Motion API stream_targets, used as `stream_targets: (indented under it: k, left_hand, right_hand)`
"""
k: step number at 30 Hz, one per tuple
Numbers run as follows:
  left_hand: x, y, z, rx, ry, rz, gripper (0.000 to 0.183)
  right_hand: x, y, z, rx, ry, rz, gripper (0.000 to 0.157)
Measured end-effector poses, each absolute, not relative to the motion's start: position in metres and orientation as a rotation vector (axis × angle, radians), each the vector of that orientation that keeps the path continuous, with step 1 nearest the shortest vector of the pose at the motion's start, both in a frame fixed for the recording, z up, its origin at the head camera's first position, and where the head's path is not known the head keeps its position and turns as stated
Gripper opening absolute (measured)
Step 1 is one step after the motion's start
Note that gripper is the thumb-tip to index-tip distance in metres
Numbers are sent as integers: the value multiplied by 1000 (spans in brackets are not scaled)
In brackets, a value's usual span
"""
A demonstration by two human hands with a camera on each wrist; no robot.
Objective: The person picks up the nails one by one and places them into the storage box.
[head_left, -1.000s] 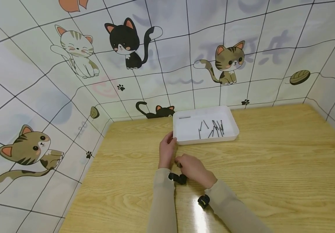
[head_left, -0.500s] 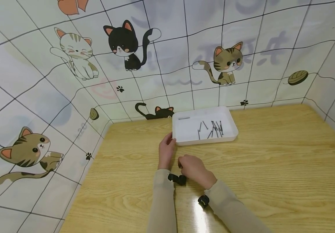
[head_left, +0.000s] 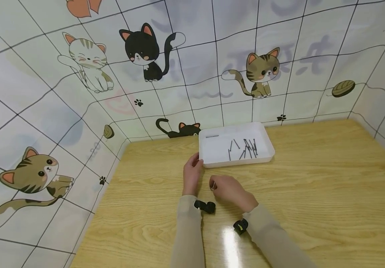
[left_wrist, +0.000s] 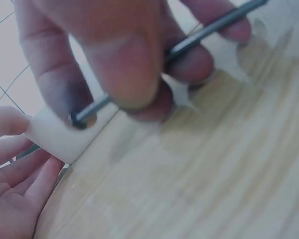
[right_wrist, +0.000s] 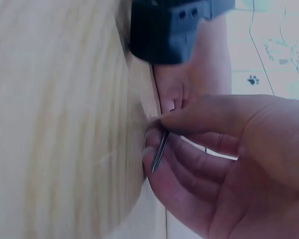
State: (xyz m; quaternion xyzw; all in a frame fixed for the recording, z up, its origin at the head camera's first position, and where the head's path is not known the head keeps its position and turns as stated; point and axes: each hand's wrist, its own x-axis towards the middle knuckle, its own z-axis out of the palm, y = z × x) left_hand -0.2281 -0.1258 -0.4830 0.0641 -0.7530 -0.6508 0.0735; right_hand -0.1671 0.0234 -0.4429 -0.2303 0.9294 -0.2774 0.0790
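Note:
A white tray (head_left: 212,162) stands at the back of the table, with several dark nails (head_left: 248,148) lying loose in it. My left hand (head_left: 192,174) holds the tray's near left corner, thumb at the front and fingers along the side. Just in front of the tray, my right hand (head_left: 229,190) pinches a single nail (left_wrist: 214,27) between thumb and fingers. In the left wrist view the nail slants, its flat head at the lower left. The right wrist view shows the nail's pointed end (right_wrist: 155,164) by a fingertip, close to the wood.
The table (head_left: 313,186) has a wood-grain top, with a bright reflection near its front. A wall covering (head_left: 205,56) printed with cats rises behind the tray and on both sides. One nail (head_left: 212,136) lies apart at the tray's back left. Each wrist wears a black device (head_left: 240,226).
My right hand has shifted a little to the right, away from the left forearm, with the nail still pinched. My left hand and the tray have stayed in place.

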Motion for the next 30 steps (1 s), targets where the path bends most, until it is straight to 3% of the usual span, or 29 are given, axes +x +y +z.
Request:
stream_targets:
  k: [19, 30]
  left_hand:
    - [-232, -129, -486, 152, -2249, -1941, 37]
    - [-234, -130, -487, 127, -2260, -1952, 37]
  right_hand:
    - [-195, 50, -432, -549, 2503, -1498, 28]
    - [-233, 53, -419, -357, 2296, -1885, 35]
